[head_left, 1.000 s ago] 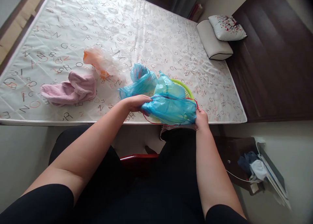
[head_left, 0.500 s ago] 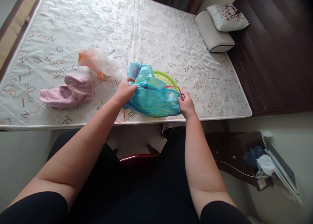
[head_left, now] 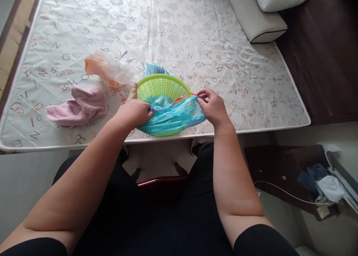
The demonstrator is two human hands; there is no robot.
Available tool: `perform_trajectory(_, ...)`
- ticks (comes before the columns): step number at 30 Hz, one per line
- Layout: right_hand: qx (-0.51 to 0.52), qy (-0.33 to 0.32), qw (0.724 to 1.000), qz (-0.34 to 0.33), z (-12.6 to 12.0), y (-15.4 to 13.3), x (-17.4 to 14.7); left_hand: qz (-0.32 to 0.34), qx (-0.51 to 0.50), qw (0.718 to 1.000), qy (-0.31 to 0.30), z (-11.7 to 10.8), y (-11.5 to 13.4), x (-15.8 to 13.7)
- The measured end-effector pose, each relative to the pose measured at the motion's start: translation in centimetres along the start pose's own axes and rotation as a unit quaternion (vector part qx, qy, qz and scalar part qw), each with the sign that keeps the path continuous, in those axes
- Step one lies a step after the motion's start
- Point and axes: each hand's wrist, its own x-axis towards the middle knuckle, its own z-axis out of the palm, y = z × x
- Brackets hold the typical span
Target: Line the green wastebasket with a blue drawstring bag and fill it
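A lime-green plastic basket (head_left: 162,79) with a perforated wall sits near the mattress's front edge. A blue translucent plastic bag (head_left: 170,118) with a red drawstring covers its near side, and part of the bag bunches up behind the basket. At the left rim, my left hand (head_left: 134,108) pinches the bag's edge between thumb and fingers, with other fingers stretched over the basket's side. On the right, my right hand (head_left: 212,105) grips the bag's edge by the red string. The inside of the basket's near half is hidden by the bag.
The mattress (head_left: 173,36) has printed letters. Left of the basket lie a crumpled clear-and-orange plastic bag (head_left: 107,69) and a pink fluffy cloth (head_left: 77,106). Pillows (head_left: 257,17) rest at the far right. A dark nightstand (head_left: 279,174) with cloths and a cable stands at lower right.
The blue bag's far part has come off the basket's top, baring more of the green rim and wall. My left hand has shifted left and down; the view has turned slightly.
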Motion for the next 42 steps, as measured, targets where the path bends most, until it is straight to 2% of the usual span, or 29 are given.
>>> perform_trajectory(3,0.066,0.022,0.997,-0.017,1.6,1.5,1.0,-0.008,-0.066,0.995,0.079,-1.2,-0.4,0.4)
perform_trajectory(5,0.110,0.033,0.993,0.023,2.6,2.9,1.9,-0.033,-0.135,0.979,0.150,-2.3,-1.0,0.7)
perform_trajectory(7,0.151,0.021,0.987,0.057,3.3,4.1,2.9,-0.075,-0.190,0.960,0.194,-3.0,-1.7,0.9)
perform_trajectory(9,0.181,-0.004,0.982,0.044,3.3,4.5,3.6,-0.121,-0.208,0.947,0.211,-3.3,-2.4,1.0)
perform_trajectory(11,0.192,-0.026,0.981,0.002,2.8,3.9,3.9,-0.143,-0.224,0.941,0.212,-3.0,-3.0,1.1)
perform_trajectory(17,0.088,-0.059,0.992,-0.066,1.7,0.5,2.4,-0.128,-0.252,0.931,0.230,-2.7,-3.2,1.1)
perform_trajectory(21,0.088,-0.034,0.995,-0.007,2.0,-0.5,1.4,-0.145,-0.270,0.932,0.195,-3.2,-2.4,0.5)
perform_trajectory(24,0.103,0.003,0.994,0.035,2.3,-0.6,1.3,-0.152,-0.280,0.932,0.174,-2.8,-2.3,0.6)
perform_trajectory(26,0.121,-0.002,0.991,0.052,2.5,-0.6,1.5,-0.160,-0.293,0.928,0.164,-2.4,-2.2,0.8)
perform_trajectory(31,0.220,-0.067,0.967,0.112,3.2,-0.3,1.7,-0.217,-0.350,0.905,0.104,-1.8,-1.4,1.3)
perform_trajectory(34,0.279,-0.118,0.940,0.158,3.5,0.2,1.6,-0.244,-0.374,0.894,0.049,-1.7,-1.4,1.2)
perform_trajectory(37,0.327,-0.139,0.914,0.196,3.7,0.7,1.6,-0.254,-0.395,0.883,0.007,-1.4,-2.0,1.2)
perform_trajectory(42,0.385,-0.221,0.866,0.230,3.9,0.9,1.9,-0.260,-0.437,0.860,-0.049,-0.9,-2.5,1.2)
